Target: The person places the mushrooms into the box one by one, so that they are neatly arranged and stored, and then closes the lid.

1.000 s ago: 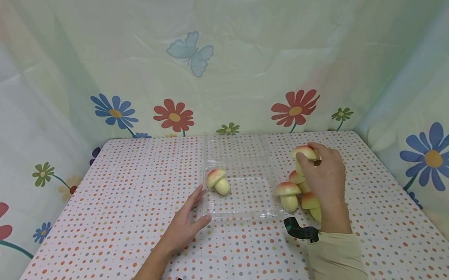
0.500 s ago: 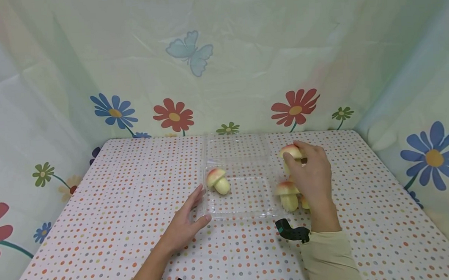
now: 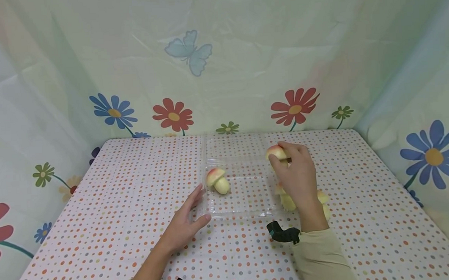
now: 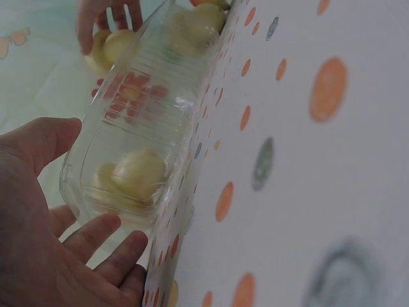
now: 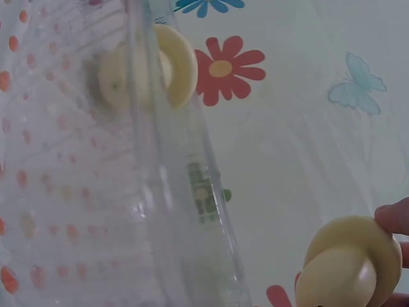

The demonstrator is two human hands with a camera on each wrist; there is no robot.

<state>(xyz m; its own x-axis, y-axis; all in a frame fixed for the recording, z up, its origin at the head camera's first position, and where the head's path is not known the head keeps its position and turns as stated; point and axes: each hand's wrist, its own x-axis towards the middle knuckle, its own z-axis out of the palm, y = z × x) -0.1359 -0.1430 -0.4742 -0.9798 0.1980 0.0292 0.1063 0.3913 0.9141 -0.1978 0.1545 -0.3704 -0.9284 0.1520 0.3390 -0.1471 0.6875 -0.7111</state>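
My right hand pinches a toy mushroom by its red-and-cream cap, near the right edge of a clear plastic box. In the right wrist view the held mushroom's pale stem points toward the camera, off the box's side. Another mushroom lies tilted at the left inside the box. My left hand rests at the box's left side, fingers extended and holding nothing; the left wrist view shows its thumb and fingers spread around that end wall.
The box's clear lid lies folded back toward the rear curtain. Right of the box are loose mushrooms, partly hidden behind my right hand and forearm. A dotted cloth covers the table, with flowered curtain on three sides.
My right hand has carried the mushroom leftward, from above the loose mushrooms to the box's right edge. The left hand and the box have stayed in place.
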